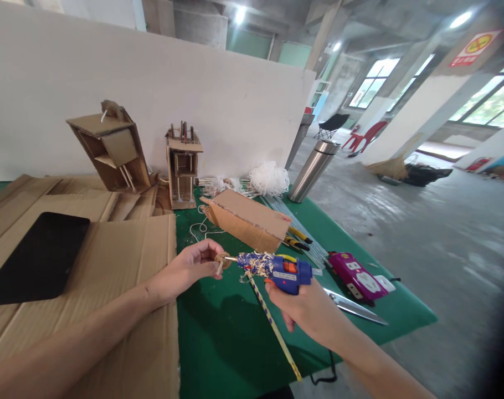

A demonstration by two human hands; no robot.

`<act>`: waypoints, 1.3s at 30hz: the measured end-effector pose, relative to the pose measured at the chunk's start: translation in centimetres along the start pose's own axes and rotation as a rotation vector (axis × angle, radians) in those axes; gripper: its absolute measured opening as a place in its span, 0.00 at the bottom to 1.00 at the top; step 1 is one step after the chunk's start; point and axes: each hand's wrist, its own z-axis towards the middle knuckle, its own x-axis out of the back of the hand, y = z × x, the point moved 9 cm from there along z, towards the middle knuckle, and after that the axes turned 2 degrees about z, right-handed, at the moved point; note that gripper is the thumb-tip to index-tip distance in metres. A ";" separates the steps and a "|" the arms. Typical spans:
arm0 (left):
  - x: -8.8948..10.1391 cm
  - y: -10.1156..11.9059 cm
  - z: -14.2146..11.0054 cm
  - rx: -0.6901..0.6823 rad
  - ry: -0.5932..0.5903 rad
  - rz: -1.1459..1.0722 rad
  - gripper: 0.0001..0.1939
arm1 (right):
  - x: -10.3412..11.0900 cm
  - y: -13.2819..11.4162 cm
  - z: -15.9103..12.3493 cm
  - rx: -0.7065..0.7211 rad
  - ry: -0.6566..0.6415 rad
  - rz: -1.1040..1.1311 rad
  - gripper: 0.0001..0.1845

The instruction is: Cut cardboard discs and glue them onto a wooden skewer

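Note:
My right hand (296, 305) is closed round the handle of a blue glue gun (272, 267), whose barrel is crusted with pale shavings. The gun's metal nozzle points left and meets a small brown cardboard piece (222, 259). That piece, with a short pale stick on it, is pinched between the fingers of my left hand (196, 263). Whether the nozzle touches it or stops just short, I cannot tell. Below the gun, a yellow patterned strip (277, 327) runs across the green tabletop (222, 338).
Cardboard sheets (144, 310) and a black tablet-like slab (40, 257) lie left. Behind stand two cardboard structures (123, 149), a cardboard box (247, 219) and a steel flask (314, 169). At right are scissors (355, 307), a purple power strip (355, 274) and yellow-black handled pliers (297, 241).

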 end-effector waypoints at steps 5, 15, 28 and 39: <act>0.1 0.0 0.0 0.006 0.004 0.029 0.08 | -0.1 -0.2 0.0 -0.003 -0.002 -0.008 0.09; 0.0 0.3 -0.1 -0.010 0.002 0.063 0.07 | 0.0 -0.5 -0.1 0.010 0.005 -0.007 0.09; 0.1 0.4 -0.2 -0.020 -0.001 0.079 0.06 | 0.1 -0.5 -0.2 -0.002 -0.006 -0.039 0.16; -0.1 0.0 -0.1 0.008 -0.032 0.040 0.08 | 0.1 -0.9 -0.5 0.028 -0.027 0.020 0.19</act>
